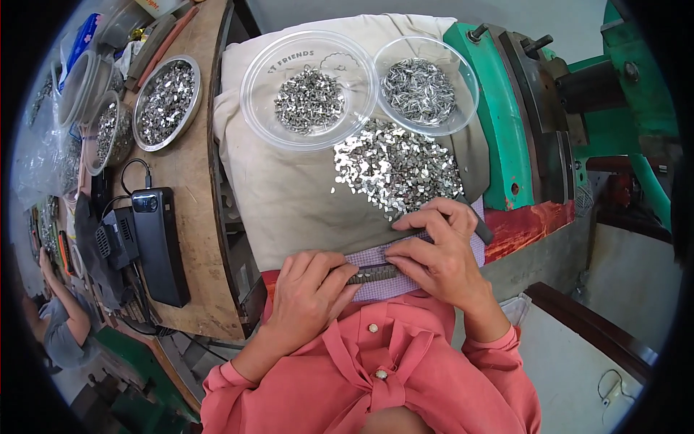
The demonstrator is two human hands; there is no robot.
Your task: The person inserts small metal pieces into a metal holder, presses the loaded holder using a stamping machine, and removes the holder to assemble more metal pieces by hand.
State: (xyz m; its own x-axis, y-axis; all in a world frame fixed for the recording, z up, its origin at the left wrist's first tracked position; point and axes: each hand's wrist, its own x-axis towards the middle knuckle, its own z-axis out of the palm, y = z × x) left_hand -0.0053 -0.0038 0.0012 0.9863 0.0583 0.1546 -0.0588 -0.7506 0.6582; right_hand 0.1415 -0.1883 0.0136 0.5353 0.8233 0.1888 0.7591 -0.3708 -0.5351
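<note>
A: In the head view, where is the strip point(374, 275)?

B: Close to the middle of the surface's point(528, 230) near edge, over a checked cloth point(377, 291) and between the two hands. It is grey and ridged, with a few bright bits showing along it.

A: How is the left hand point(311, 286)?

B: Curled, with thumb and fingertips drawn narrow about the strip's left end.

A: And the right hand point(439, 253)?

B: Bent over the strip's right end, thumb and forefinger close together. I can't tell whether a small piece is pinched there.

A: What lies just beside it?

B: A dark bar point(480, 221), slanting toward the right edge. Beyond the hands, a loose pile point(397, 168) of shiny metal pieces spreads over a beige sheet point(253, 202).

A: And toward the far edge?

B: Two clear tubs: the large one point(262, 94) left of the middle, the small one point(465, 94) nearer the far right corner. Both hold metal pieces; those in the small one look thin and long.

A: At the sides?

B: A green machine point(473, 94) stands along the right edge. Past the left edge, a wooden bench carries a filled steel dish point(152, 148) and a black box point(165, 253).
</note>
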